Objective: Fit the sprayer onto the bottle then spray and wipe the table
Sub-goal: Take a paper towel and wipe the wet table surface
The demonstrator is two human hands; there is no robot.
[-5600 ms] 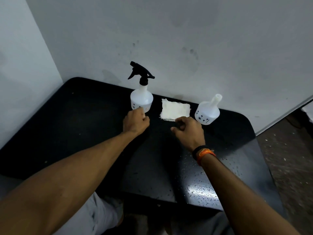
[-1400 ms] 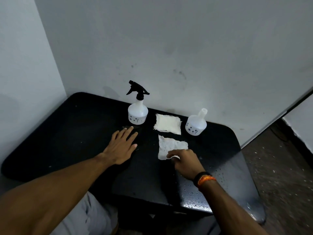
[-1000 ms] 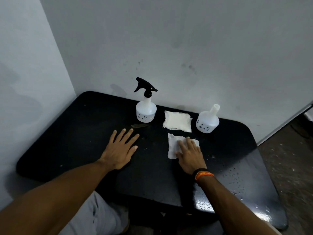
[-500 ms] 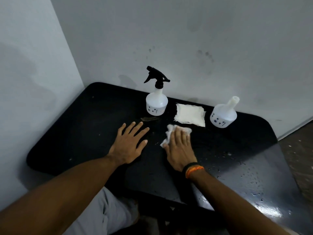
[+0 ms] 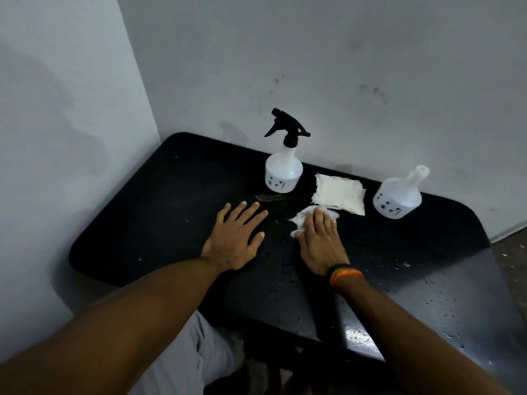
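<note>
Bunched since before, crumpled white paper towel (image 5: 302, 218) slid toward eleven o'clock.
Right hand (image 5: 319, 238) pressed flat on it; left hand (image 5: 233, 238) splayed on black counter (image 5: 142, 223); droplets remained at four o'clock.

the table (image 5: 148, 223) is black, glossy at the near right where pale droplets speckle it. the far-left bottle (image 5: 283, 175) is translucent white with small dark marks low on its side, and its sprayer (image 5: 286, 131) is black. the far-right bottle (image 5: 397, 199) is the same white with like dark marks. the flat cloth (image 5: 339, 193) between them is off-white; the crumpled cloth (image 5: 302, 216) nearer is white. the wristband (image 5: 343, 272) is black and orange. the walls (image 5: 370, 52) are pale grey with dark smudges.
</note>
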